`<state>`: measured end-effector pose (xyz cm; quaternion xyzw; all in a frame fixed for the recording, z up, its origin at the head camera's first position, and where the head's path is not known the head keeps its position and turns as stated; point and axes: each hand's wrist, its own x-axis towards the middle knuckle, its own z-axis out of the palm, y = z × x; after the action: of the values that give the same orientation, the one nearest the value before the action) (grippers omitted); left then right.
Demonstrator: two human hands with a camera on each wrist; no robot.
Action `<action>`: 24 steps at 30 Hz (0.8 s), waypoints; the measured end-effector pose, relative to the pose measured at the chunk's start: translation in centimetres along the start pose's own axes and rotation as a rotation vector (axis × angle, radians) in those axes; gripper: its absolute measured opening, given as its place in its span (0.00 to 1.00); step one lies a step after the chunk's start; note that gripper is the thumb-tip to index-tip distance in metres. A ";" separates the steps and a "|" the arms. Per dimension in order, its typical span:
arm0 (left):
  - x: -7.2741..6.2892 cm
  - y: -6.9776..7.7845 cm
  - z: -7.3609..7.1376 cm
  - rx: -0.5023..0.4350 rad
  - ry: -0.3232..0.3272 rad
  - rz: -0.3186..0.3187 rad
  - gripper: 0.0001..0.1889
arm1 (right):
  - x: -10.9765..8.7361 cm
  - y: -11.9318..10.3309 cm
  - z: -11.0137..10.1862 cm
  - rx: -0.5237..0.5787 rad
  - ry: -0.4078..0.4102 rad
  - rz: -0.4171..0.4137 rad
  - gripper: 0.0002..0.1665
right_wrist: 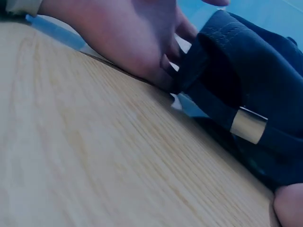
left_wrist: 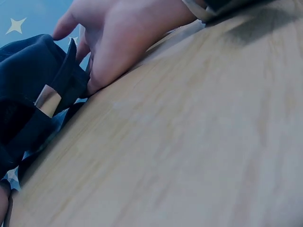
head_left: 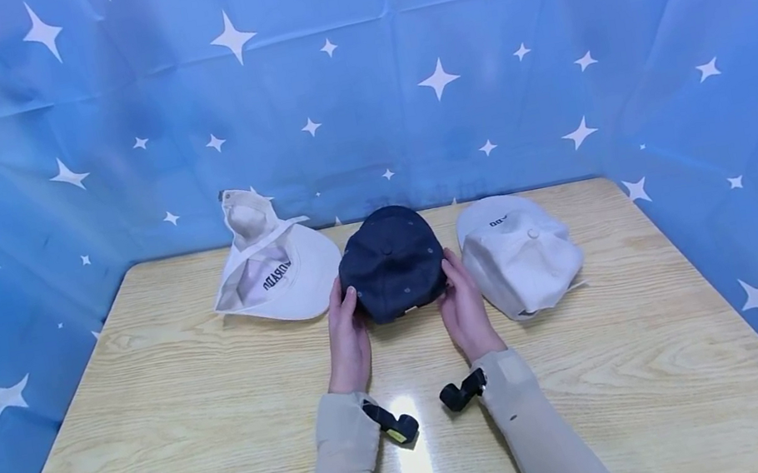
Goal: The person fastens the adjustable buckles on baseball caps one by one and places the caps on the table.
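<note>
A dark navy baseball cap point(head_left: 391, 261) sits crown up near the back of the table, its rear strap facing the person. My left hand point(head_left: 348, 345) holds its left side, the thumb against the crown. On the opposite side my right hand point(head_left: 467, 312) holds the cap's lower edge, with some fingers hidden behind the fabric. A metal buckle point(right_wrist: 249, 125) shows on the strap in the right wrist view. In the left wrist view, the thumb reaches the cap point(left_wrist: 33, 66) near its back opening.
To the left lies a white cap point(head_left: 311, 261) tipped over, its inside and dark lettering showing. A pale cap point(head_left: 532, 264) rests crown up on the right, close by the right hand. Behind the wooden table point(head_left: 179, 441) hangs a blue star-patterned cloth point(head_left: 356, 105).
</note>
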<state>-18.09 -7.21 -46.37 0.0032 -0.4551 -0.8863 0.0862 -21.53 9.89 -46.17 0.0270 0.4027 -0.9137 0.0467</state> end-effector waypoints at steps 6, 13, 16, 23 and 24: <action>-0.1 -0.1 0.0 0.048 -0.003 -0.013 0.31 | 0.3 -0.1 -0.4 0.034 -0.009 -0.076 0.35; -0.4 0.1 0.3 0.027 -0.013 -0.029 0.27 | 0.2 -0.4 -0.7 0.000 -0.071 -0.109 0.32; -0.4 0.0 0.1 0.024 0.001 -0.001 0.26 | 0.2 -0.6 -1.0 -0.017 -0.107 -0.121 0.30; -0.6 0.5 -0.3 -0.036 0.114 0.070 0.20 | 0.1 -0.8 -1.2 -0.021 -0.117 -0.156 0.24; -0.8 0.8 -0.2 -0.055 0.137 0.067 0.19 | 0.0 -0.8 -1.2 -0.024 -0.117 -0.165 0.24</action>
<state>-17.14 -7.70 -45.92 0.0461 -0.4233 -0.8928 0.1468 -21.61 11.34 -46.42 -0.0601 0.4110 -0.9096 -0.0052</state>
